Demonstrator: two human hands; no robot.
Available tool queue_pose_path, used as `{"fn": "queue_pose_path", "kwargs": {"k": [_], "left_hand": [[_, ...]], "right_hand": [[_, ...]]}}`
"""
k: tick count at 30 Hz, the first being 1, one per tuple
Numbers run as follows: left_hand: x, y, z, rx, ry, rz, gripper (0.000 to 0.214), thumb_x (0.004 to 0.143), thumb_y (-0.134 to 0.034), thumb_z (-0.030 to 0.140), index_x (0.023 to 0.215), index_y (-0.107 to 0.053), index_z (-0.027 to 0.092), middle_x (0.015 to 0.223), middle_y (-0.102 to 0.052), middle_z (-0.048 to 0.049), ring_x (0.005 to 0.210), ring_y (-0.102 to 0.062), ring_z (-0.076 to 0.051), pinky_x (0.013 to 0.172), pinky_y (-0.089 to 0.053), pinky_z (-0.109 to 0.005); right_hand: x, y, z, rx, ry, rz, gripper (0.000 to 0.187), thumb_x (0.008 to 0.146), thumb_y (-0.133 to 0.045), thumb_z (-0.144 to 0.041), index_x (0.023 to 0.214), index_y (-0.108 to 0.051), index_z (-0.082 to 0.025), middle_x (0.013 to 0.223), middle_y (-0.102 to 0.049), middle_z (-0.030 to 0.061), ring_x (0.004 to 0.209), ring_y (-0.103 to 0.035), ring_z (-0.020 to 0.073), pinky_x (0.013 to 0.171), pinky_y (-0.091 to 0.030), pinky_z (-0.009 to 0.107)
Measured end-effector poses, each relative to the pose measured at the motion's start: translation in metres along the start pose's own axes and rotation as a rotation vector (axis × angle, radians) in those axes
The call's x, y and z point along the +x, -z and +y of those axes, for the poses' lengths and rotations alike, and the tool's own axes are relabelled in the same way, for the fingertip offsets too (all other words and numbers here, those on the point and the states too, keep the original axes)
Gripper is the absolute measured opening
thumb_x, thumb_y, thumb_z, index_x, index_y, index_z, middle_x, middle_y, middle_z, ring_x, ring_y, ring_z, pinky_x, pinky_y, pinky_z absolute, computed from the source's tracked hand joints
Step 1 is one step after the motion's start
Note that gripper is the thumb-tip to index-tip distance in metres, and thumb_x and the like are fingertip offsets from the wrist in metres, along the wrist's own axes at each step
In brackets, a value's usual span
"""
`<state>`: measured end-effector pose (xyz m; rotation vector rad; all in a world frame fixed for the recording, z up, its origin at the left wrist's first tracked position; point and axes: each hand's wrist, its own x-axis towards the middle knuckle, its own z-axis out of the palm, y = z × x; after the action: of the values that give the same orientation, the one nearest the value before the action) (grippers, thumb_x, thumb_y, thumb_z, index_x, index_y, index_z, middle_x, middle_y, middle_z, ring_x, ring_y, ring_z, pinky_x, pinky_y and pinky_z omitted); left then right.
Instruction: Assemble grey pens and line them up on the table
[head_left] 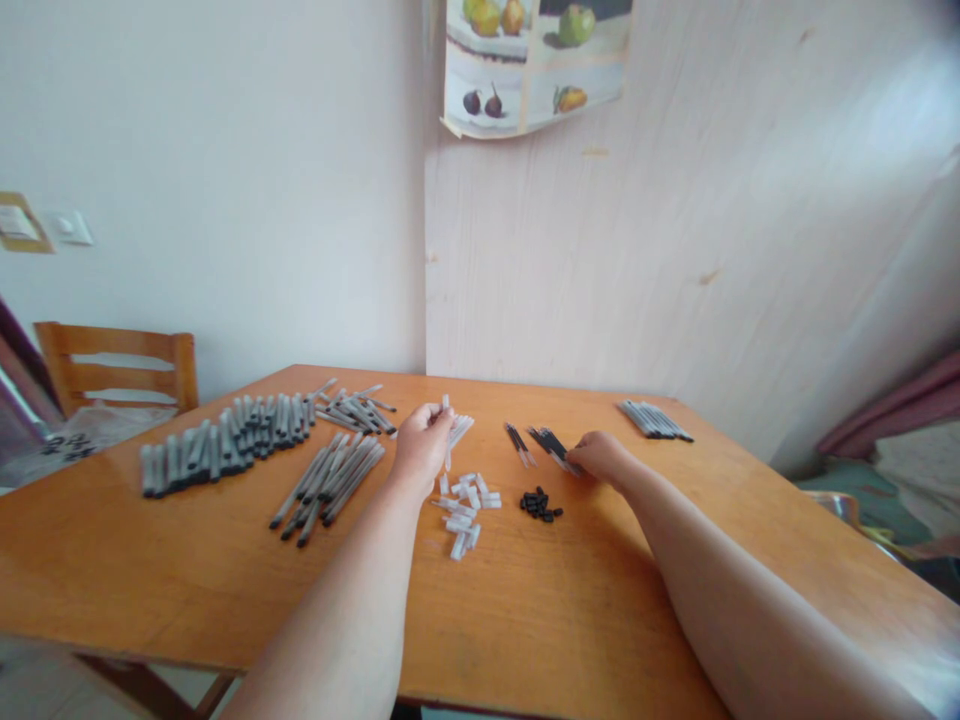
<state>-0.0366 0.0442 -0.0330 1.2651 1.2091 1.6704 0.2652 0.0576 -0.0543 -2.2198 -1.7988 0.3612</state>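
My left hand (421, 438) pinches a clear pen barrel (448, 455), held roughly upright over the table. Behind it lie several more clear barrels (463, 428). On the right, my right hand (600, 456) has its fingers closed at the near end of a bundle of black pen refills (550, 442); the fingertips are partly hidden. Two or so other refills (517, 442) lie apart to the left of that bundle. Between my forearms are a scatter of translucent white pen caps (465, 508) and a small heap of black plugs (538, 504).
Grey, black-ended pens stand in a long row (225, 440) at the left, with loose pen piles (330, 480) beside it. Another pen group (655, 420) lies at the back right of the wooden table (510, 620). A chair (120, 365) stands beyond the left edge; a wall borders the back.
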Motion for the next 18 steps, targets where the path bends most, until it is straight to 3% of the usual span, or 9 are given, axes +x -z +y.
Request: {"fn": "queue_pose_path", "kwargs": {"k": [5, 12, 18], "left_hand": [[-0.001, 0.000, 0.002, 0.021, -0.013, 0.002, 0.038, 0.070, -0.069, 0.053, 0.075, -0.066, 0.016, 0.066, -0.064, -0.0006, 0.064, -0.056, -0.013, 0.066, -0.048, -0.027], [-0.007, 0.002, 0.012, 0.012, 0.016, -0.019, 0.038, 0.068, -0.071, 0.053, 0.079, -0.065, 0.017, 0.073, -0.068, -0.0027, 0.065, -0.056, -0.013, 0.065, -0.048, -0.027], [-0.004, 0.002, 0.007, 0.023, -0.010, -0.014, 0.037, 0.069, -0.071, 0.052, 0.075, -0.066, 0.017, 0.068, -0.065, -0.0014, 0.064, -0.056, -0.013, 0.062, -0.046, -0.025]], "right_hand": [[-0.001, -0.001, 0.000, 0.012, 0.014, 0.007, 0.020, 0.073, -0.064, -0.031, 0.064, -0.070, -0.015, 0.066, -0.068, 0.0103, 0.060, -0.061, 0.0188, 0.052, -0.035, 0.027], [-0.011, 0.001, -0.013, 0.016, 0.100, 0.067, 0.017, 0.076, -0.064, -0.033, 0.082, -0.069, -0.018, 0.080, -0.071, 0.0068, 0.073, -0.062, 0.0181, 0.058, -0.035, 0.025], [-0.023, 0.002, -0.024, -0.067, 0.125, -0.001, 0.024, 0.078, -0.064, -0.042, 0.081, -0.069, -0.018, 0.079, -0.070, 0.0080, 0.069, -0.061, 0.0185, 0.057, -0.035, 0.026]]}}
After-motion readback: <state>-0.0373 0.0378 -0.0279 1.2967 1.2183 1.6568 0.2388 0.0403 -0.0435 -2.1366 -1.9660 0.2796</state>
